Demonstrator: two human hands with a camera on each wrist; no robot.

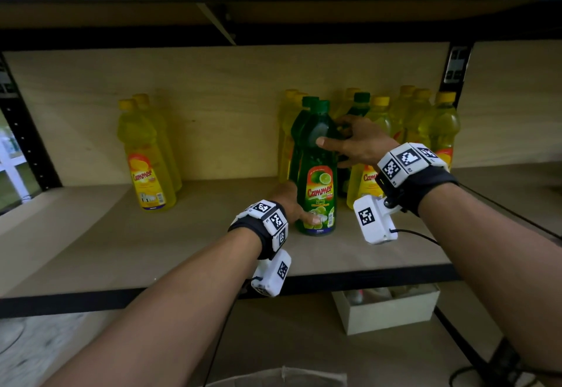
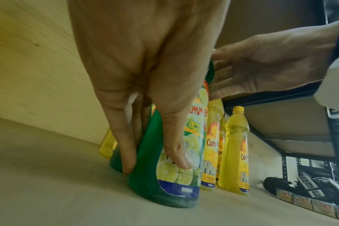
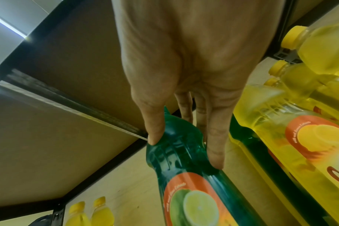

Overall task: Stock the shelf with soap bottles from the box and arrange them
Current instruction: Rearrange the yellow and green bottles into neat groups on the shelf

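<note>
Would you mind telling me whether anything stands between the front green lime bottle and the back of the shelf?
Yes. A second green bottle stands directly behind the front green lime bottle, with yellow bottles behind that near the back wall. Both the left hand and right hand already grip the front bottle.

Two bottles stand left, well apart from the cluster.

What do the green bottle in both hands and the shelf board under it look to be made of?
Green bottle: likely translucent glossy plastic, judging by the highlight on its shoulder and the moulded ribs there; its printed label looks like glossy film. Shelf board: pale matt wood or wood-look panel with faint grain, edged by a dark frame that looks like metal.
</note>
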